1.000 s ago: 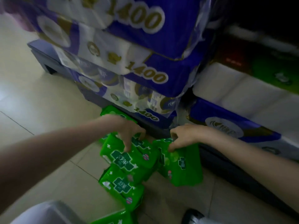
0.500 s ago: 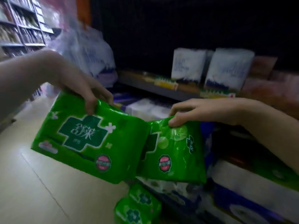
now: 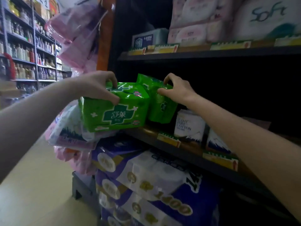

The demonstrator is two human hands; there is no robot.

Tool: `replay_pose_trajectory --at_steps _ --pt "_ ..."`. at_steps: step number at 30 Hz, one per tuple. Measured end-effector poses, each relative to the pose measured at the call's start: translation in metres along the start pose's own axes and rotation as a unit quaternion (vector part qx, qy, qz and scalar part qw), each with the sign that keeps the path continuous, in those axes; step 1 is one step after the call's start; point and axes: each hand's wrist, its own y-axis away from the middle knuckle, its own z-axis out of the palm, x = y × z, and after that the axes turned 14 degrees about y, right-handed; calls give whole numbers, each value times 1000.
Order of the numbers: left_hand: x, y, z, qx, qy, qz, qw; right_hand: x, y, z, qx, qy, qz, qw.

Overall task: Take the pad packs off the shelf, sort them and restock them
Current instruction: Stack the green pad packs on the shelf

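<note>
Head view: a green pad pack point(image 3: 114, 111) is gripped from above by the left hand point(image 3: 99, 86) at the shelf point(image 3: 187, 152) edge — fingers curled over it. A second pack point(image 3: 160, 103), just beside it on the shelf, is pinched by the right hand point(image 3: 178, 90).

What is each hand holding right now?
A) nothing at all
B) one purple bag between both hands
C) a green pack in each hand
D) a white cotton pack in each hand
C: the left hand grips one green pack from above and the right hand pinches another green pack, both at the shelf edge.
</note>
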Motion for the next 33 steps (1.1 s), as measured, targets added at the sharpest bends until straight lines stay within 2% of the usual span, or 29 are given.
replay_pose_trajectory --at_steps 3,5,6,9,10,12,15,16,18,23,29,33 --pt "3 -19 32 49 -36 54 997 14 -26 23 4 91 -46 995" --pt "0 -33 47 58 -47 61 995 27 -38 38 -6 176 -74 981" --pt "-1 -40 52 67 -53 59 995 33 -44 45 -31 221 -74 972" --pt "2 -58 66 102 -71 75 989 47 -58 60 -180 306 -19 935" --pt "3 -63 71 104 -71 73 989 50 -60 60 -202 309 -9 929" --pt "3 -74 78 85 -58 73 992 54 -59 53 -182 276 -16 944" --pt "2 -95 90 15 -19 90 996 60 -52 35 -127 125 -40 983" --pt "2 -101 95 -15 2 94 995 62 -47 29 -124 68 -57 988" --pt "2 -115 104 -63 34 89 993 66 -39 22 -127 27 -88 988" --pt "2 -146 109 -113 9 80 990 75 -41 30 -127 33 -128 983" --pt "-27 -161 114 -69 -78 66 992 45 -64 47 -122 95 -128 980" --pt "-38 -156 151 -100 -24 77 992 51 -71 69 -151 164 -91 971"
